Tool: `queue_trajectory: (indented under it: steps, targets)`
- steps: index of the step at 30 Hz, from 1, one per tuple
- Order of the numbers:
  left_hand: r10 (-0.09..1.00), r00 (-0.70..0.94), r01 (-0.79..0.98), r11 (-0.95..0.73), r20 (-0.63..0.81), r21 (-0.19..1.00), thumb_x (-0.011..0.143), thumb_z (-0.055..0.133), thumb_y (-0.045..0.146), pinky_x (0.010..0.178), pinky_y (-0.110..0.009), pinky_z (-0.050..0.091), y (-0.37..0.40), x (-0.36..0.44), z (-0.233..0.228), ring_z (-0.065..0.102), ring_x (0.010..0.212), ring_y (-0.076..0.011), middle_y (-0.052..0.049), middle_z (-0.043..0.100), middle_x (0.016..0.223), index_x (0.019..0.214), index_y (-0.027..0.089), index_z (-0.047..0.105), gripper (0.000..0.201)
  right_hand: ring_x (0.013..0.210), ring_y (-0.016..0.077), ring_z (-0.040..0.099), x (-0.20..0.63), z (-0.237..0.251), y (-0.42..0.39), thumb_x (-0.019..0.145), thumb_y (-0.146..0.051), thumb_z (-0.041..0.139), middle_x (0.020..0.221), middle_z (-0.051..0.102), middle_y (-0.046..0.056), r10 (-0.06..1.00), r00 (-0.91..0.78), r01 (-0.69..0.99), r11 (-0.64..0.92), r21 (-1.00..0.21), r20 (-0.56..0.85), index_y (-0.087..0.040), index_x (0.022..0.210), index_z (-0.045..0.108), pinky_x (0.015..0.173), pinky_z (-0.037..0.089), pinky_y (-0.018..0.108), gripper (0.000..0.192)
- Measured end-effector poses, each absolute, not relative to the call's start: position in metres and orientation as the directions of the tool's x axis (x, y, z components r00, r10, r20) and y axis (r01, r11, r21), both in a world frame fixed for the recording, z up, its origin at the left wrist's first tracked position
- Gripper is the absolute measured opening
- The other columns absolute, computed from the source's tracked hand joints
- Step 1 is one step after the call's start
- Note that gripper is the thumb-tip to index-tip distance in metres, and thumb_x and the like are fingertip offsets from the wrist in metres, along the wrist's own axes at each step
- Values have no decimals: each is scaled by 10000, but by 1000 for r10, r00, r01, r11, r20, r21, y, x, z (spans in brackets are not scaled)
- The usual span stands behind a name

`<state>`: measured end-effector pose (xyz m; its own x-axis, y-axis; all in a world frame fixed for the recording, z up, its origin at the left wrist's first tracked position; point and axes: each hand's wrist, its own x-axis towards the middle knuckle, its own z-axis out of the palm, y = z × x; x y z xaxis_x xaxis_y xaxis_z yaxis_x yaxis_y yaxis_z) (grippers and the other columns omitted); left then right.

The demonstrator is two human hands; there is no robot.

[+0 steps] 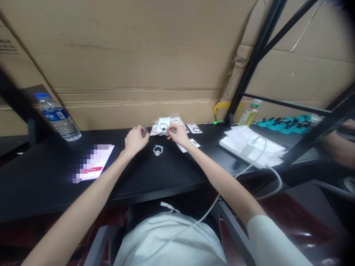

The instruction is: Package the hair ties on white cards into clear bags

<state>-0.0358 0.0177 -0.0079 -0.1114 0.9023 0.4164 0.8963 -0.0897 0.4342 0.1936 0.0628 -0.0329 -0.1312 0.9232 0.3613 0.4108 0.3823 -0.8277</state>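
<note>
My left hand hovers over the black desk with its thumb and fingers curled together; a small greyish thing shows at the fingertips, too small to name. My right hand is closed in a pinch over several small clear packets at the back of the desk. A small dark thing shows by its fingertips, and I cannot make out what it is. Between and below my hands lies a pale blue cord loop with a round metallic disc. White cards lie partly under my right wrist.
A lit phone or tablet and a water bottle are at left. Right of my arm are a white box with papers, a white cable, a bottle of yellow liquid and teal items. Another person's arm shows far right.
</note>
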Motion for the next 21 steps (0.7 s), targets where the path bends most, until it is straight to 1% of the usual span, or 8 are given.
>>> queue_trajectory:
  steps: [3, 5, 8, 11, 14, 17, 21]
  targets:
    - [915, -85, 964, -24, 394, 263, 922, 588, 432, 952, -485, 541, 15, -36, -10, 635, 1214, -385, -181, 698, 1251, 1158, 198, 675, 343, 654, 129, 772, 191, -38, 71, 976, -178, 618, 1002, 802, 9, 947, -135, 443, 320, -837, 291, -212, 985, 675, 603, 530, 202, 67]
    - [920, -88, 984, 20, 381, 178, 937, 560, 440, 968, -506, 526, 14, -36, -11, 602, 1243, -410, -222, 671, 1272, 1199, 163, 663, 395, 679, 133, 779, 191, -38, 75, 991, -189, 614, 1007, 806, 5, 948, -131, 473, 317, -822, 290, -221, 1007, 678, 631, 533, 208, 73]
    - [926, -107, 993, 80, 361, 89, 948, 532, 422, 992, -533, 494, 13, -37, -13, 568, 1265, -443, -280, 634, 1305, 1275, 99, 633, 471, 724, 141, 785, 189, -35, 77, 1007, -212, 613, 968, 810, -3, 941, -127, 559, 328, -762, 312, -231, 1031, 699, 716, 544, 231, 91]
    - [935, -119, 993, 113, 335, 35, 943, 523, 415, 995, -548, 470, 12, -39, -14, 557, 1262, -464, -319, 623, 1313, 1317, 49, 614, 531, 735, 146, 775, 187, -30, 72, 1031, -221, 580, 908, 807, -8, 930, -138, 664, 343, -665, 341, -243, 1061, 721, 802, 541, 260, 146]
    - [940, -121, 992, 128, 320, 0, 945, 512, 424, 996, -550, 456, 11, -40, -15, 564, 1252, -465, -320, 636, 1313, 1321, 44, 616, 545, 814, 193, 771, 185, -27, 66, 1040, -237, 562, 881, 802, 23, 905, -173, 776, 368, -513, 388, -258, 1115, 737, 836, 532, 298, 191]
    - [947, -131, 989, 144, 295, -25, 950, 516, 434, 1003, -546, 448, 10, -40, -14, 578, 1248, -465, -316, 651, 1307, 1312, 46, 619, 541, 940, 267, 762, 185, -25, 61, 1043, -307, 574, 956, 802, 86, 887, -201, 863, 361, -353, 416, -266, 1180, 740, 852, 532, 349, 220]
    - [954, -163, 985, 173, 252, -18, 960, 530, 435, 1012, -546, 445, 8, -39, -11, 596, 1248, -463, -327, 641, 1325, 1347, 40, 579, 555, 1001, 314, 754, 184, -26, 57, 1046, -347, 556, 1028, 798, 110, 878, -239, 899, 362, -246, 416, -279, 1273, 712, 864, 542, 388, 284]
